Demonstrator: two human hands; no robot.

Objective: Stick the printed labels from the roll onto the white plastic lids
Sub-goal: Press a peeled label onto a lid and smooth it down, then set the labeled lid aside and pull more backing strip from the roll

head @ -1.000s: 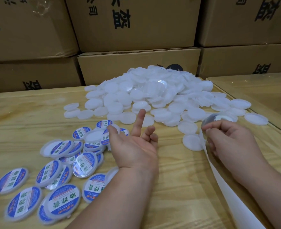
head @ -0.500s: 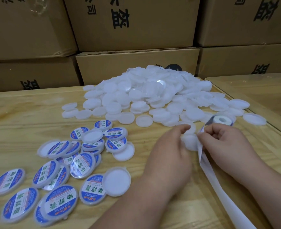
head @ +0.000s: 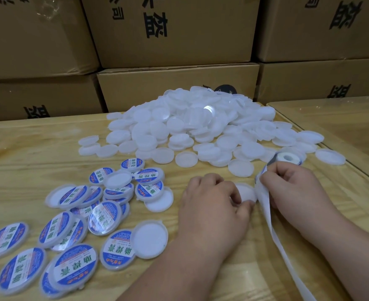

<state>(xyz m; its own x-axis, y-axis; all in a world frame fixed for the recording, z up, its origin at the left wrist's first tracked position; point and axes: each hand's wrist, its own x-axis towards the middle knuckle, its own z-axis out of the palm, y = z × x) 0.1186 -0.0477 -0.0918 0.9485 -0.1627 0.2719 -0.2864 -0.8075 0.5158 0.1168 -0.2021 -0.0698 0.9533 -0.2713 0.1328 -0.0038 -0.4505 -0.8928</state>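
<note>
A large heap of plain white plastic lids [head: 201,127] covers the far middle of the wooden table [head: 27,153]. My left hand [head: 211,205] holds one plain white lid [head: 245,192] by its edge, fingers curled round it. My right hand [head: 292,187] pinches the white backing strip [head: 272,231] just right of that lid. The label roll [head: 286,158] lies behind my right hand, and the empty strip trails off toward the bottom right. Several lids with blue and white printed labels [head: 75,266] lie at the front left.
Stacked brown cardboard boxes [head: 170,31] form a wall behind the table. A second wooden table [head: 342,122] adjoins on the right. Two plain lids [head: 150,238] lie among the labelled ones. A dark round object [head: 225,91] peeks from behind the heap.
My left hand left the labelled pile, crossed to the right and took hold of a plain lid beside the strip. My right hand stayed put, keeping its pinch on the strip.
</note>
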